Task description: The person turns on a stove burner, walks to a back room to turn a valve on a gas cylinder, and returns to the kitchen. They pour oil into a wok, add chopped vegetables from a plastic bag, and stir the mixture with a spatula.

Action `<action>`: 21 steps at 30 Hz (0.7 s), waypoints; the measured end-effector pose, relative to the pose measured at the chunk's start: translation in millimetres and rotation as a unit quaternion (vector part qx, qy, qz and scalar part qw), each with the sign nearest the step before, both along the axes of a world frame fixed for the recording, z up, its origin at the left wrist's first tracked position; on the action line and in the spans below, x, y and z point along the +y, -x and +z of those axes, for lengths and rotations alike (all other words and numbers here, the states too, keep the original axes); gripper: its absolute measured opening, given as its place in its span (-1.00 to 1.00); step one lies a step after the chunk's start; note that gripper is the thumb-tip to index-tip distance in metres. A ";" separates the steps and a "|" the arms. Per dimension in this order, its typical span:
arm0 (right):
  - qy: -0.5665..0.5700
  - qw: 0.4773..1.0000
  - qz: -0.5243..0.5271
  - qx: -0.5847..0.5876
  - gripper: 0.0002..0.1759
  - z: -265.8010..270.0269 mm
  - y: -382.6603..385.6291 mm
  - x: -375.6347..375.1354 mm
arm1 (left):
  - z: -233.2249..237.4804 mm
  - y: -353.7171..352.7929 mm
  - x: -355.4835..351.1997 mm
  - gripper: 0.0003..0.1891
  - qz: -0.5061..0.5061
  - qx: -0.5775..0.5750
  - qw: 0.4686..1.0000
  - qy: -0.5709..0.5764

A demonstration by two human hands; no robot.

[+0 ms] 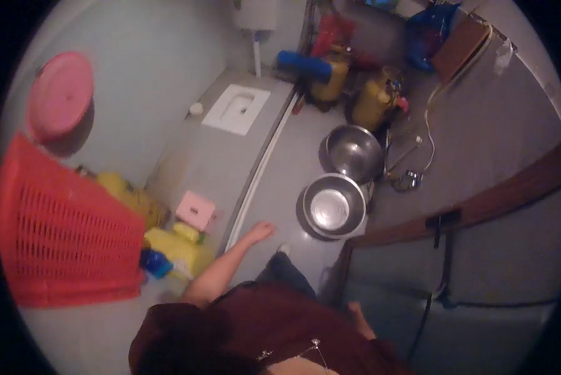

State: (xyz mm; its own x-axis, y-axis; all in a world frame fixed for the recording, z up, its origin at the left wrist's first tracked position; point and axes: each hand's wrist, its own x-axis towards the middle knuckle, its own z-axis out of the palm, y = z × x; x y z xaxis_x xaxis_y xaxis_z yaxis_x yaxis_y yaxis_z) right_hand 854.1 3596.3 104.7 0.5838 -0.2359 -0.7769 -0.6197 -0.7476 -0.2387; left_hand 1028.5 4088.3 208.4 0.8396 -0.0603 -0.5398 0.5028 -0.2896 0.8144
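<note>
My left hand (263,231) hangs out in front of my body, above the grey floor near the raised step. Its fingers look loosely apart, with nothing seen in them. Low by my right side, only part of my right hand (355,309) shows beside the dark red shirt; its fingers are mostly hidden. Ahead of me two steel basins stand side by side on the floor: the nearer basin (335,207) and the farther basin (354,153). Neither hand touches them.
A squat toilet (237,109) is set in the raised ledge. Yellow gas cylinders (375,103) stand beyond the basins. On the left are a red plastic basket (74,231), a pink basin (61,97) and a pink stool (196,210). Grey-green cabinet doors (387,312) line the right.
</note>
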 end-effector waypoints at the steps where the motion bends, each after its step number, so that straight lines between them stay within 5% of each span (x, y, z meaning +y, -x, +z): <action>1: 0.004 0.999 0.030 0.009 -0.70 -4.1 -22.5 5.7 | -21.5 -17.0 17.6 -0.68 0.004 0.031 0.999 -0.011; 3: 0.002 0.993 0.115 0.001 -0.72 -11.0 -76.7 23.6 | -58.8 -25.1 59.0 -0.66 -0.066 0.068 0.988 -0.125; 4: -0.002 0.986 0.165 -0.017 -0.72 -12.1 -113.3 35.2 | -133.0 -16.8 100.4 -0.69 -0.014 0.109 0.987 -0.119; 5: -0.006 0.974 0.220 -0.048 -0.73 -15.5 -152.7 49.0 | -129.3 -12.5 121.0 -0.69 -0.042 0.030 0.985 -0.164; 7: -0.007 0.951 0.284 -0.120 -0.74 -10.1 -242.7 76.4 | -96.4 -12.4 139.8 -0.72 -0.044 0.077 0.976 -0.201; 8: 0.006 0.943 0.274 -0.190 -0.67 22.1 -295.7 103.5 | -79.1 -30.1 154.6 -0.76 -0.017 0.188 0.961 -0.203; 10: -0.093 0.973 0.120 -0.176 -0.66 53.6 -406.1 146.2 | -53.9 -48.5 184.9 -0.77 -0.307 -0.020 0.879 -0.363; 11: -0.061 0.965 0.189 -0.169 -0.64 43.7 -456.9 152.0 | -62.8 -56.7 195.2 -0.76 -0.299 -0.009 0.887 -0.352; 13: -0.133 0.974 0.022 -0.183 -0.71 35.5 -548.7 187.1 | -105.8 -80.0 223.9 -0.76 -0.071 0.157 0.961 -0.217; 16: -0.171 0.966 -0.024 -0.190 -0.72 30.2 -657.6 244.9 | -136.9 -149.9 267.3 -0.76 0.065 0.244 0.956 -0.147; 19: -0.140 0.953 0.114 -0.242 -0.68 5.4 -730.3 277.4 | -127.4 -262.1 298.3 -0.75 0.114 0.245 0.952 -0.143; 21: -0.146 0.945 0.077 -0.282 -0.66 -9.8 -767.1 287.7 | -115.4 -364.1 313.0 -0.74 0.133 0.169 0.967 -0.140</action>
